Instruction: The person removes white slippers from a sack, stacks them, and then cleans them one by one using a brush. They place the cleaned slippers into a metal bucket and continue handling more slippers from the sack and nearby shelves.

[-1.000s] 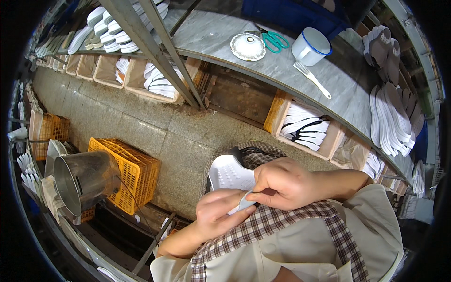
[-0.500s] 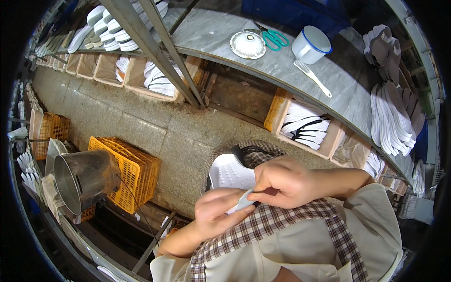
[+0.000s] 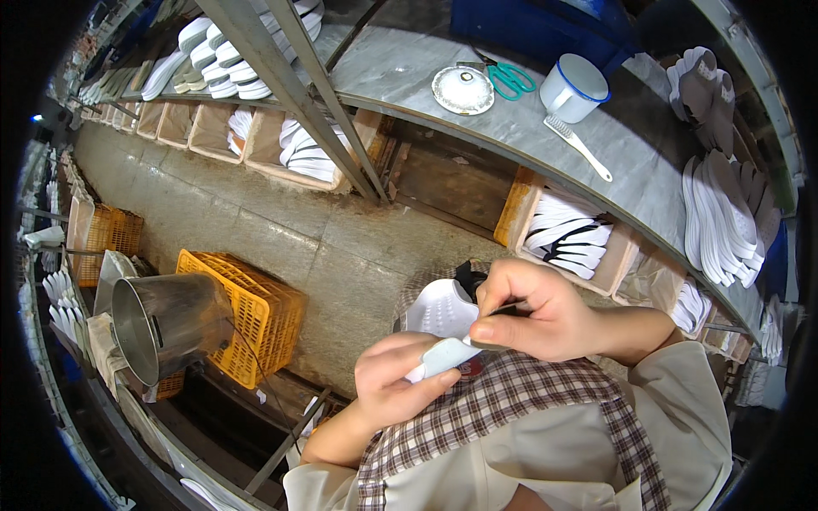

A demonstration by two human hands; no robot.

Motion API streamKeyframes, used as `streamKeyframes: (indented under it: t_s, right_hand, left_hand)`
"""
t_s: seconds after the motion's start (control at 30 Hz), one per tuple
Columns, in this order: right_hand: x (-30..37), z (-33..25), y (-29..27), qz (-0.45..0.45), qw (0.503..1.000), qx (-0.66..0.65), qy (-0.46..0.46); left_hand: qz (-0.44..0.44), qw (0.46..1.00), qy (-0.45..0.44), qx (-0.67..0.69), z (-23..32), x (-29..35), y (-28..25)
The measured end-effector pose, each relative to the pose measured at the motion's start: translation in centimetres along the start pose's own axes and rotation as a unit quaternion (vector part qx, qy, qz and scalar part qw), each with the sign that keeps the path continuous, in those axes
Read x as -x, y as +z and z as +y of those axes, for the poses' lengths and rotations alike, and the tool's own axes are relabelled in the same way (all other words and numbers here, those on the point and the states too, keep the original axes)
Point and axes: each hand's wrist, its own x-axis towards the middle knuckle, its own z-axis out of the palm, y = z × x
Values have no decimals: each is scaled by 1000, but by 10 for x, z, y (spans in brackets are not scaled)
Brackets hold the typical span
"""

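My left hand [image 3: 394, 375] is closed round a small white piece [image 3: 445, 356] that looks like the end of a shoe sole, its pale face turned up. Just right of it, my right hand [image 3: 541, 308] is pinched on something thin and dark, mostly hidden by the fingers. The fingertips of that hand meet the edge of the white piece. Behind both hands, over my checked apron [image 3: 511, 400], lies a larger white sole [image 3: 439, 311] with small raised dots, partly covered by the hands.
Ahead, a grey marble bench [image 3: 511, 128] holds a white mug [image 3: 575, 88], a brush [image 3: 579, 149], teal-handled scissors [image 3: 511, 81], a round lid [image 3: 463, 89] and stacked soles [image 3: 720, 221]. Bins of soles [image 3: 571, 234] sit beneath. At left are a metal bucket [image 3: 166, 324] and yellow crate [image 3: 273, 315].
My right hand has lifted and moved slightly away from the left, showing more of the white piece. The whole view has shifted a little.
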Motion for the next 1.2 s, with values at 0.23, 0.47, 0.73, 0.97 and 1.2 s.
streamKeyframes:
  t_s: [0.23,0.47,0.73,0.97,1.2]
  right_hand:
    - [6,-5,3,-16,998,61,7]
    - [11,-9,8,6,990,141,-15]
    - [18,-5,15,59,976,209,-4]
    - [21,-3,8,24,993,118,3]
    - [23,-1,13,32,962,264,-62]
  left_hand:
    - [-3,1000,-4,-3,2,3,2]
    - [-12,1000,-1,-14,5,4,7]
    - [-31,998,-7,-47,7,6,17]
    - [-16,998,-8,-53,10,5,20]
    - [-25,998,-16,-56,10,4,27]
